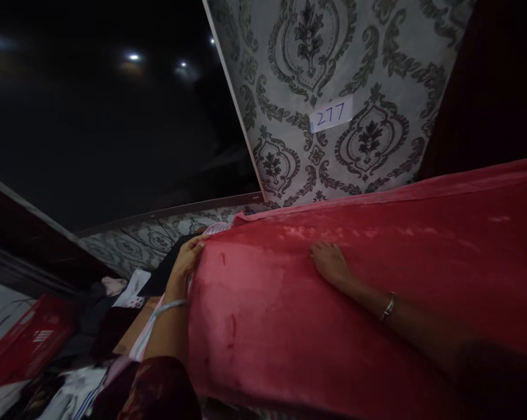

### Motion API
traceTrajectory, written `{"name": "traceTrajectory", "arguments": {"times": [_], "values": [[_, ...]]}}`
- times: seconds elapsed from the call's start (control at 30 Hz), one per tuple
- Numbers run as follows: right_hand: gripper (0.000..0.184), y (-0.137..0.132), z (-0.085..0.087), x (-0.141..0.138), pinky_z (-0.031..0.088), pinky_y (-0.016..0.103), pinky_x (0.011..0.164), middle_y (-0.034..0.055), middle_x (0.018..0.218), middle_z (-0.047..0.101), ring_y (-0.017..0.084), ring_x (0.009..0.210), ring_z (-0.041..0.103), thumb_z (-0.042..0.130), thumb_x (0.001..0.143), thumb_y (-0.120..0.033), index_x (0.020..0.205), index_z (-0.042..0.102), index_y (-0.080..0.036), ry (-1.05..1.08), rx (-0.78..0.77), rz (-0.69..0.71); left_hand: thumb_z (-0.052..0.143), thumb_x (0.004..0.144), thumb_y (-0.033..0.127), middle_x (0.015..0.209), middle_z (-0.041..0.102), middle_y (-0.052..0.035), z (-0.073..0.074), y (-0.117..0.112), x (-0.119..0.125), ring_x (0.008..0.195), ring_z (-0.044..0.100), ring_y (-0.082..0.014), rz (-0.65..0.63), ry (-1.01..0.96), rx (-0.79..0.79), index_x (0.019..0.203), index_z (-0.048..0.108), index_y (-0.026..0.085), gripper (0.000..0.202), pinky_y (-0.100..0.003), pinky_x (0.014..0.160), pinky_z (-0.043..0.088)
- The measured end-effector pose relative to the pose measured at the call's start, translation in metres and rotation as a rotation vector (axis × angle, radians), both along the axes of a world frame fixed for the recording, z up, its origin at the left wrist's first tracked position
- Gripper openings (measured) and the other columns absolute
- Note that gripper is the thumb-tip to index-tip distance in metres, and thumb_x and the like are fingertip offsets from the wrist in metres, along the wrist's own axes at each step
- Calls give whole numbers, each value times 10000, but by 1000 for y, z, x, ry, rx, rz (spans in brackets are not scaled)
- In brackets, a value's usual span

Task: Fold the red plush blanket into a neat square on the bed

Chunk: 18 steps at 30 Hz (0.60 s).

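Observation:
A red plush bed sheet (281,309) is spread over a long flat surface, its near left corner rounded and hanging down. At the upper left corner, my left hand (188,256) has its fingers closed on the sheet's edge; the thumb side is partly hidden. My right hand (331,265) lies palm down on the red sheet, fingers stretched out, with nothing held. Light brushed marks show in the pile beside that hand. A striped cloth (219,227) peeps out from beneath the sheet near my left hand.
A large dark screen (114,128) stands at the upper left. Behind the sheet is a patterned wall (368,134) bearing a paper label (332,114) marked 277. Clothes (79,388) and a red bag-like item (31,338) lie at the lower left.

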State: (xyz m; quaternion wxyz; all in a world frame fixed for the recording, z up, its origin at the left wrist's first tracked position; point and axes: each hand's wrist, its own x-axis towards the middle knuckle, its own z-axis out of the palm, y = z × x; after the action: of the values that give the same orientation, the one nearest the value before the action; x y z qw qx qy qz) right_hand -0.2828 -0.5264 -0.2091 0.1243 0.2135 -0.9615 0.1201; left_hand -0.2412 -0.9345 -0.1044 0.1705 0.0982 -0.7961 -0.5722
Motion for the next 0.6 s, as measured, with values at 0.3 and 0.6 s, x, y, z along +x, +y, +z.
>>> {"name": "traceTrajectory", "arguments": {"times": [0.3, 0.6], "values": [[276, 14, 1, -11, 391, 344, 759, 123, 885, 670, 239, 858, 602, 354, 979, -169, 906, 620, -164, 59, -59, 45, 642, 698, 227, 818, 674, -44, -26, -5, -9, 883, 612, -227, 32, -39, -413, 803, 746, 190, 152, -369, 900, 471], [266, 13, -8, -11, 411, 342, 761, 141, 952, 694, 260, 894, 628, 395, 970, -187, 1000, 657, -158, 32, -50, 54, 517, 818, 152, 823, 541, -66, -42, 4, -8, 801, 543, -231, 138, -33, -765, 690, 592, 208, 158, -385, 850, 446]]}}
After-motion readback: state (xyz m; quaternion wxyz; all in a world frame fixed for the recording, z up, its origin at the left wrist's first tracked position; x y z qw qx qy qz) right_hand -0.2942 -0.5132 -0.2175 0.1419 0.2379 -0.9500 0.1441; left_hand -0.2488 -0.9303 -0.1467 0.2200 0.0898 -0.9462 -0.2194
